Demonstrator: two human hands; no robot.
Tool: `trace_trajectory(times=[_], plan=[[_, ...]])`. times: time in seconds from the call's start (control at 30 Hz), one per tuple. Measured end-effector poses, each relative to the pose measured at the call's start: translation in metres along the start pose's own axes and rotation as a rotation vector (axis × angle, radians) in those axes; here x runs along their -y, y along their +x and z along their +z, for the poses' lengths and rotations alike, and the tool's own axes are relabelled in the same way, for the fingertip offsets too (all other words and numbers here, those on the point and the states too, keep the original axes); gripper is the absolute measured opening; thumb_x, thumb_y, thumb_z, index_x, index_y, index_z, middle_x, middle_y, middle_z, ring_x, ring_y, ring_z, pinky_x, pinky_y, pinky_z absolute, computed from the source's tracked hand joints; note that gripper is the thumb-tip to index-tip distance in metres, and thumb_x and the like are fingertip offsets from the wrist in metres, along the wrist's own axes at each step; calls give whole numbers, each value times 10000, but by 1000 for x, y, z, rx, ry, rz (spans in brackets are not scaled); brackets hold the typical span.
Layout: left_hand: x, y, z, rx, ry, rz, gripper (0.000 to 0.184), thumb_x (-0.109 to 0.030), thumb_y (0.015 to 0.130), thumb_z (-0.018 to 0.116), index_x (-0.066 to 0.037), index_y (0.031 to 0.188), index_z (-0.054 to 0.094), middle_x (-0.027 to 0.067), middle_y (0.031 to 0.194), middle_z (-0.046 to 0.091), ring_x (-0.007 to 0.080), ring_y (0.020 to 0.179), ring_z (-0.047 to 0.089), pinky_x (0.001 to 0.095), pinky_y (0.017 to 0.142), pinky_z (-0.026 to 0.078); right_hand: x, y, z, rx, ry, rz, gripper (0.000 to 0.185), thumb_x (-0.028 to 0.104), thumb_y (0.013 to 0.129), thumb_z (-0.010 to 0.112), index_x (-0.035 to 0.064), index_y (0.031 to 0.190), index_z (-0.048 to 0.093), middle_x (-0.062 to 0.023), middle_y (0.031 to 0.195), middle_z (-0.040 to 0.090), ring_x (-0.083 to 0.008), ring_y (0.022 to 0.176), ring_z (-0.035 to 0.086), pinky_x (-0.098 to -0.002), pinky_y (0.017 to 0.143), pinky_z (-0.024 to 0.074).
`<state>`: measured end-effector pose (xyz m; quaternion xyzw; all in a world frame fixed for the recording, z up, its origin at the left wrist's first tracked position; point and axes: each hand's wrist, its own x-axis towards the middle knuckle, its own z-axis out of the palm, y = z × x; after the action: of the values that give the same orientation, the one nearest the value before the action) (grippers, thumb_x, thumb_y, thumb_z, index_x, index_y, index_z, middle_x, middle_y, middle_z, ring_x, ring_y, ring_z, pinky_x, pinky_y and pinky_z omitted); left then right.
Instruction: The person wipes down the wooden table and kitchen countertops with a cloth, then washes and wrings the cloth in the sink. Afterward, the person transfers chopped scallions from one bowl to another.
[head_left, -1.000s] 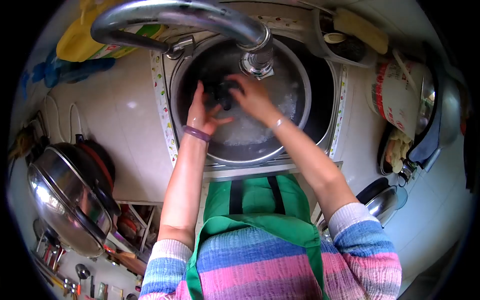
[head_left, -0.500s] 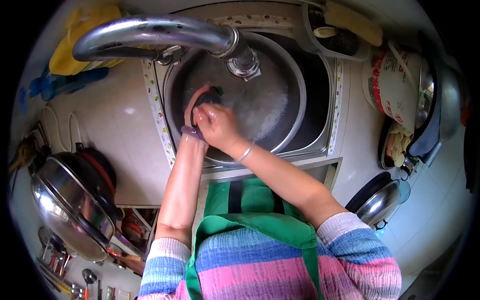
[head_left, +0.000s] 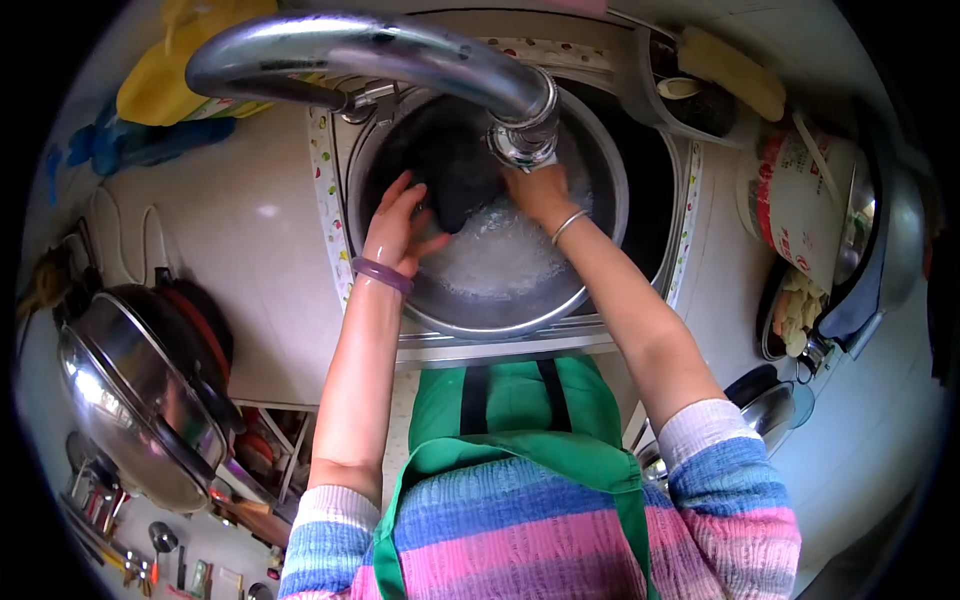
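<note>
A round metal basin (head_left: 470, 322) sits in the sink with cloudy, bubbly water in it. Dark cloth (head_left: 455, 185) lies in the water between my two hands. My left hand (head_left: 398, 228) is at the basin's left side, its fingers apart beside the cloth's edge. Under the faucet head (head_left: 522, 145) is my right hand (head_left: 540, 195), at the cloth's right side; its fingertips are hidden by the faucet and water. A purple bangle circles my left wrist, a silver one my right.
The curved faucet (head_left: 380, 50) arches over the basin. Yellow bottles (head_left: 165, 85) stand at the back left, a lidded wok (head_left: 145, 400) at the left. A container with a brush (head_left: 730, 72) is at the back right, near a white tub (head_left: 800, 190).
Since half a second ago my right hand has moved away from my left, to the right beneath the faucet. My left hand has opened, and the dark cloth now lies spread in the water.
</note>
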<state>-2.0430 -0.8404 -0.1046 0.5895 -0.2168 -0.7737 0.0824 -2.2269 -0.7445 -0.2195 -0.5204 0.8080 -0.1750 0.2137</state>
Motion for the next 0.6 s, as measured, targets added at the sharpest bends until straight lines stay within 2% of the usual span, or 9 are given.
trace_trajectory(times=[0.03, 0.07, 0.2, 0.23, 0.3, 0.43, 0.53, 0.57, 0.6], plan=[[-1, -1, 2, -72, 47, 46, 515, -216, 871, 547, -145, 1357, 392, 117, 1338, 378, 288, 1180, 425, 485, 845, 466, -3, -1, -1, 58, -42, 69, 381, 115, 783, 581, 31, 1153, 541, -224, 1175, 506, -403, 1056, 509, -436, 878, 443], [-4, 1, 1, -56, 49, 96, 480, -206, 872, 544, -119, 1328, 419, 112, 1287, 428, 267, 1134, 464, 445, 822, 469, -5, -1, -2, 112, -86, 137, 385, 104, 781, 573, 33, 1158, 541, -228, 1155, 511, -401, 1042, 513, -442, 880, 439], [-31, 0, 9, 14, 50, 281, 347, -175, 877, 528, -36, 1194, 509, 91, 1081, 577, 215, 949, 582, 322, 731, 460, 2, -5, -16, 238, -208, -10, 317, 68, 745, 573, 23, 1058, 596, -225, 1081, 542, -382, 987, 533, -453, 837, 456], [-39, -4, 12, 26, 45, 325, 316, -169, 878, 524, -21, 1157, 527, 86, 1029, 602, 209, 902, 602, 301, 708, 452, -3, -6, -6, 114, -187, -18, 310, 74, 743, 576, 26, 1048, 604, -220, 1091, 541, -379, 999, 533, -448, 842, 457], [-49, -4, 13, 47, 26, 350, 273, -162, 879, 515, -20, 1112, 535, 91, 1004, 606, 210, 884, 606, 299, 699, 452, -9, -5, 13, -147, -138, -28, 297, 86, 739, 582, 32, 1029, 619, -210, 1111, 538, -372, 1021, 533, -439, 851, 459], [-62, -5, 22, 46, 7, 382, 250, -149, 889, 464, -8, 1054, 589, 79, 924, 631, 156, 794, 611, 244, 628, 435, -6, -6, 7, 9, -293, -216, 258, 109, 727, 593, 51, 972, 653, -206, 1081, 549, -343, 1001, 550, -444, 826, 472], [-63, -4, 24, 35, 26, 383, 238, -153, 885, 443, -2, 993, 591, 71, 845, 621, 145, 717, 594, 242, 577, 416, 6, -11, -5, 187, -277, -13, 246, 116, 729, 586, 49, 956, 652, -192, 981, 574, -312, 919, 584, -447, 777, 491], [-66, -1, 26, 33, 30, 389, 235, -154, 882, 437, -1, 970, 592, 67, 814, 616, 141, 684, 585, 242, 556, 409, -1, -13, 1, 121, -371, -195, 242, 107, 743, 569, 47, 968, 633, -169, 950, 569, -308, 890, 591, -429, 747, 503], [-69, 0, 26, 41, 34, 385, 227, -153, 880, 437, -1, 949, 591, 62, 789, 606, 138, 657, 568, 245, 541, 403, -3, -13, 0, 54, -355, -135, 230, 114, 753, 564, 53, 965, 629, -168, 945, 569, -308, 875, 594, -421, 735, 505]])
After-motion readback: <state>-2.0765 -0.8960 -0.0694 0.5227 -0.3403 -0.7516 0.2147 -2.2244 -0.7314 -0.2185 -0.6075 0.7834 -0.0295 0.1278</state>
